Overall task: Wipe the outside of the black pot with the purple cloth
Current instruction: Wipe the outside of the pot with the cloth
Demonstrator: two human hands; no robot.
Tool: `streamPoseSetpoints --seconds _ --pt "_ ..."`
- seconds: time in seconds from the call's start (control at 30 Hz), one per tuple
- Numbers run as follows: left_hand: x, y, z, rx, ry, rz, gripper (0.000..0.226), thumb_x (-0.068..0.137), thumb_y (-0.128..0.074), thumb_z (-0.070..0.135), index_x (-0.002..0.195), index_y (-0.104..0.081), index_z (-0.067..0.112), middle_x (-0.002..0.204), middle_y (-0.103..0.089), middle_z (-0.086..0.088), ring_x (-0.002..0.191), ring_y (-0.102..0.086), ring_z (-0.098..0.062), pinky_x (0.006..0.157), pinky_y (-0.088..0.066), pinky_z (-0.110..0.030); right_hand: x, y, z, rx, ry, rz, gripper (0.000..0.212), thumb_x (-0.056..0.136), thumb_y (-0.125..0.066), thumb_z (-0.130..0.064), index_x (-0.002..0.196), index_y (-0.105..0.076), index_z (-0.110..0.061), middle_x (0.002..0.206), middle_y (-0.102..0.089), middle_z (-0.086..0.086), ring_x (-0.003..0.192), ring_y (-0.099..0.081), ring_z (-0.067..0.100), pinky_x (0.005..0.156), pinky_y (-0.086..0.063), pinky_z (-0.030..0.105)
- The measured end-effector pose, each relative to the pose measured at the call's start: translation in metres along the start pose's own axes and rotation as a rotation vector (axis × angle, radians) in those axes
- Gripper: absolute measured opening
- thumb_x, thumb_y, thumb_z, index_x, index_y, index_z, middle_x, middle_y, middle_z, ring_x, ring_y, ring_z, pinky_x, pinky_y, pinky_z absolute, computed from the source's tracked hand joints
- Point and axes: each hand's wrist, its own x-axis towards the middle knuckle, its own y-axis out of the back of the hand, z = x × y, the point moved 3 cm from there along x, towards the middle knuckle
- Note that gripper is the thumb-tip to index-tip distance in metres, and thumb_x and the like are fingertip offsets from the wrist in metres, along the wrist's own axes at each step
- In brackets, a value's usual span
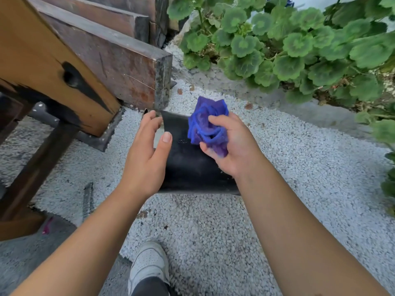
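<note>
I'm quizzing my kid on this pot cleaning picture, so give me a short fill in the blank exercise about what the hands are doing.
1. The right hand grips a bunched ____ cloth.
2. The cloth is pressed against the outside of the ____ pot.
3. The pot is steadied by the ____ hand.
4. The ground under the pot is pale ____.

Missing words: purple; black; left; gravel

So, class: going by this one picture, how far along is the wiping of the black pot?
Done: the purple cloth is bunched in the right hand, and the left hand steadies the black pot. In hand: the cloth is at the pot's outer wall. Left: pale dusty specks still show on that wall, so most wiping likely remains.
</note>
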Motion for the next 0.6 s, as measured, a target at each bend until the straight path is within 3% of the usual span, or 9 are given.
streamPoseSetpoints --seconds 0.07,0.23,0.3,0.37,0.43,0.53,0.6 --pt "0.001 0.0 -0.002 -0.01 0.013 0.014 0.074 0.09 -0.03 0.059 0.144 -0.043 0.01 0.158 -0.028 0.003 0.143 -0.019 0.001 0.106 -0.008 0.001 0.0 -0.001 -0.002 -0.164 0.05 0.017 0.016 0.088 -0.063 -0.008 0.102 -0.064 -0.017 0.085 -0.073 0.005 0.07 -0.069 0.021 0.06 -0.054 0.033" --pt "-0.001 -0.005 0.002 -0.068 0.003 0.023 0.074 0.091 -0.03 0.058 0.144 -0.042 0.008 0.153 -0.026 0.008 0.139 -0.017 0.011 0.107 -0.009 -0.001 -0.007 -0.017 -0.009 -0.396 0.201 -0.037 0.018 0.082 -0.068 -0.023 0.099 -0.065 -0.02 0.09 -0.075 0.004 0.078 -0.071 0.023 0.063 -0.054 0.042" --pt "-0.002 -0.007 0.004 -0.074 -0.01 0.024 0.074 0.091 -0.03 0.058 0.144 -0.042 0.007 0.151 -0.025 0.01 0.135 -0.014 0.022 0.107 -0.009 -0.001 -0.002 -0.014 -0.005 -0.754 0.319 0.053 0.02 0.087 -0.065 -0.027 0.107 -0.062 -0.025 0.111 -0.068 0.004 0.098 -0.066 0.024 0.083 -0.053 0.042" --pt "-0.003 -0.009 0.005 -0.07 -0.012 0.025 0.074 0.091 -0.03 0.058 0.144 -0.042 0.009 0.151 -0.024 0.013 0.134 -0.012 0.024 0.107 -0.009 -0.001 -0.003 -0.009 -0.006 -1.069 0.505 0.177 0.037 0.094 -0.058 -0.025 0.131 -0.053 -0.028 0.144 -0.043 0.003 0.13 -0.044 0.015 0.107 -0.037 0.03" --pt "-0.004 -0.008 0.004 -0.067 -0.005 0.027 0.074 0.092 -0.029 0.06 0.145 -0.041 0.01 0.152 -0.024 0.014 0.137 -0.014 0.018 0.107 -0.009 -0.001 -0.008 -0.009 -0.007 -1.068 0.639 0.145 0.05 0.096 -0.055 -0.023 0.143 -0.042 -0.03 0.151 -0.032 0.0 0.129 -0.031 0.0 0.108 -0.027 0.015" --pt "-0.004 -0.007 0.003 -0.066 -0.011 0.032 0.074 0.092 -0.026 0.059 0.145 -0.041 0.009 0.152 -0.024 0.012 0.138 -0.015 0.016 0.108 -0.009 -0.003 -0.016 -0.016 0.007 -1.197 0.665 0.007 0.058 0.087 -0.054 -0.053 0.142 -0.041 -0.038 0.139 -0.047 0.001 0.122 -0.045 0.011 0.1 -0.038 0.029" --pt "-0.005 -0.008 0.003 -0.066 -0.031 0.029 0.074 0.093 -0.025 0.058 0.145 -0.041 0.007 0.152 -0.024 0.01 0.134 -0.013 0.024 0.109 -0.01 -0.003 -0.019 -0.023 0.017 -1.391 0.75 -0.008 0.064 0.085 -0.055 -0.057 0.143 -0.044 -0.032 0.14 -0.049 0.009 0.127 -0.048 0.026 0.101 -0.042 0.039"
